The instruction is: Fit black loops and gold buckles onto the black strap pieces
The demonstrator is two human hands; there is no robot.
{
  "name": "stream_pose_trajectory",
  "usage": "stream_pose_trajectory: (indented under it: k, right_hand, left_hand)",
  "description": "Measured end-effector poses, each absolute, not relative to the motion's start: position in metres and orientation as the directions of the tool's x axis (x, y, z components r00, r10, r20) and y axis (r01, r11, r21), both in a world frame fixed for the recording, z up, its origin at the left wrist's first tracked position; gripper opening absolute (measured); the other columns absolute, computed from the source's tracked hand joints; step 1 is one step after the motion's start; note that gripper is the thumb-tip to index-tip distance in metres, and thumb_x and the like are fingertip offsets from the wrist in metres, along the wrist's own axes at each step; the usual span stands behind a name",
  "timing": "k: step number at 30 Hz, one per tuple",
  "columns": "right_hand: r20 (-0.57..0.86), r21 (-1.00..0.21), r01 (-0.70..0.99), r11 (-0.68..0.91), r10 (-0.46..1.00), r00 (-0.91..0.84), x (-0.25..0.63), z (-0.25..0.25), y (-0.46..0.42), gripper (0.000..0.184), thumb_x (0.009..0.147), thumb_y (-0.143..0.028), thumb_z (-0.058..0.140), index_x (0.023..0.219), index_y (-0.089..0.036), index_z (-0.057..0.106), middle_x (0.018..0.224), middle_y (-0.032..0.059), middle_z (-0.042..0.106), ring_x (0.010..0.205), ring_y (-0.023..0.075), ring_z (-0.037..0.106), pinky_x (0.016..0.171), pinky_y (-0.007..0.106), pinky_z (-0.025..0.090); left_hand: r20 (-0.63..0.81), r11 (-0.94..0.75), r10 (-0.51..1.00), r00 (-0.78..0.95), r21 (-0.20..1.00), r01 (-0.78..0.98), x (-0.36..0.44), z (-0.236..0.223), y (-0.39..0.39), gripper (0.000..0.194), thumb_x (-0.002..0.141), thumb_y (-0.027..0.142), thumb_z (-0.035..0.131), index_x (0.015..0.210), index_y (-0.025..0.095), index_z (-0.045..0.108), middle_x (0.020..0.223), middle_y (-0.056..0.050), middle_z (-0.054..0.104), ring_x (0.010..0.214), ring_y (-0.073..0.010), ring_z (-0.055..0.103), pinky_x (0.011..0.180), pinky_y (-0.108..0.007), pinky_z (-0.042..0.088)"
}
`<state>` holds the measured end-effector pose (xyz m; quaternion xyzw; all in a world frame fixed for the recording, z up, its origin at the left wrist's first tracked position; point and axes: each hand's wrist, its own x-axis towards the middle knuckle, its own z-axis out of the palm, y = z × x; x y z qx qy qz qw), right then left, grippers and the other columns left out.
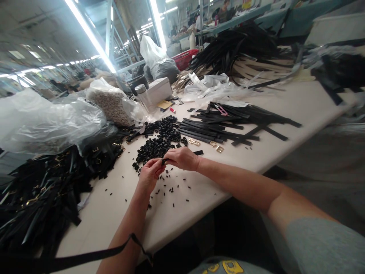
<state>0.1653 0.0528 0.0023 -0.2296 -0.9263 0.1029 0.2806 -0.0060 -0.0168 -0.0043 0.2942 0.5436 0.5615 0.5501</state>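
My left hand point(149, 174) and my right hand point(184, 158) meet over the table, both with fingers pinched on one small black loop point(163, 161). Fingertips cover most of it. Just beyond them lies a heap of small black strap loops point(154, 147). Tiny black scraps point(171, 190) are scattered on the tabletop close to my wrists. Beside my right hand are a short black strip point(199, 152) and several gold buckles point(219, 149). Black straps point(199, 129) lie in a loose stack behind the buckles.
Black straps with gold buckles point(42, 190) are heaped at the left, beside plastic bags point(51, 121). A metal flask point(144, 95), a white box point(160, 90) and pink-handled snips point(221, 110) are farther back. More long straps point(242, 45) pile up behind. The table edge point(194, 217) runs diagonally before me.
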Motion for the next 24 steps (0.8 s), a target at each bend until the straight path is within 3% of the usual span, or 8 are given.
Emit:
stream_pose_trajectory:
  k: [3,7,10,15,20,24]
  right_hand:
    - [0.413,-0.479,0.409,0.777,0.610,-0.676,0.165,0.007,0.046,0.039,0.095,-0.041,0.048,0.125,-0.017,0.051,0.087,0.0045,0.070,0.077,0.0164,0.064,0.065,0.024,0.039]
    - [0.299,-0.522,0.438,0.732,0.638,-0.710,0.165,0.009,0.041,0.050,0.095,-0.040,0.045,0.138,-0.016,0.041,0.098,0.0086,0.070,0.082,0.0200,0.066,0.070,0.027,0.042]
    - [0.263,-0.507,0.424,0.751,0.603,-0.753,0.164,0.006,0.045,0.047,0.093,-0.044,0.048,0.133,-0.018,0.049,0.102,0.0094,0.070,0.085,0.0212,0.066,0.070,0.028,0.042]
    - [0.247,-0.473,0.356,0.806,0.509,-0.824,0.164,0.000,0.056,0.034,0.095,-0.044,0.045,0.104,-0.018,0.065,0.085,0.0057,0.070,0.076,0.0164,0.062,0.064,0.024,0.036]
    - [0.267,-0.378,0.393,0.838,0.506,-0.820,0.169,0.001,0.064,0.031,0.094,-0.040,0.047,0.084,-0.017,0.065,0.075,0.0041,0.066,0.067,0.0139,0.055,0.060,0.024,0.028]
    - [0.314,-0.327,0.478,0.815,0.571,-0.759,0.175,0.006,0.071,0.032,0.095,-0.039,0.046,0.082,-0.017,0.064,0.076,0.0046,0.066,0.064,0.0135,0.052,0.059,0.026,0.025]
  left_hand:
    - [-0.208,0.145,0.953,-0.220,0.952,-0.270,0.001,-0.004,-0.020,0.037,0.055,0.033,0.086,0.081,0.014,0.069,0.072,-0.002,0.069,0.063,-0.0104,0.064,0.064,-0.022,0.052]
    - [-0.163,0.135,0.974,-0.157,0.975,-0.175,0.012,-0.002,-0.022,0.034,0.057,0.035,0.085,0.078,0.014,0.068,0.068,-0.001,0.067,0.060,-0.0099,0.060,0.063,-0.024,0.051]
    - [-0.125,0.108,0.978,-0.168,0.989,-0.105,0.014,0.000,-0.022,0.035,0.056,0.037,0.084,0.075,0.014,0.065,0.065,0.000,0.064,0.057,-0.0103,0.058,0.058,-0.024,0.049]
    - [-0.104,0.091,0.982,-0.155,0.992,-0.090,0.005,0.004,-0.022,0.034,0.059,0.038,0.082,0.078,0.015,0.065,0.068,-0.001,0.066,0.059,-0.0114,0.060,0.060,-0.026,0.051]
    - [-0.092,0.089,0.985,-0.143,0.996,-0.027,-0.010,0.007,-0.019,0.031,0.062,0.036,0.080,0.080,0.015,0.065,0.068,-0.002,0.067,0.061,-0.0134,0.062,0.062,-0.027,0.051]
    - [0.019,0.010,0.965,-0.260,0.994,0.110,-0.026,0.005,-0.016,0.030,0.067,0.038,0.076,0.084,0.016,0.065,0.070,-0.001,0.067,0.061,-0.0133,0.061,0.061,-0.026,0.049]
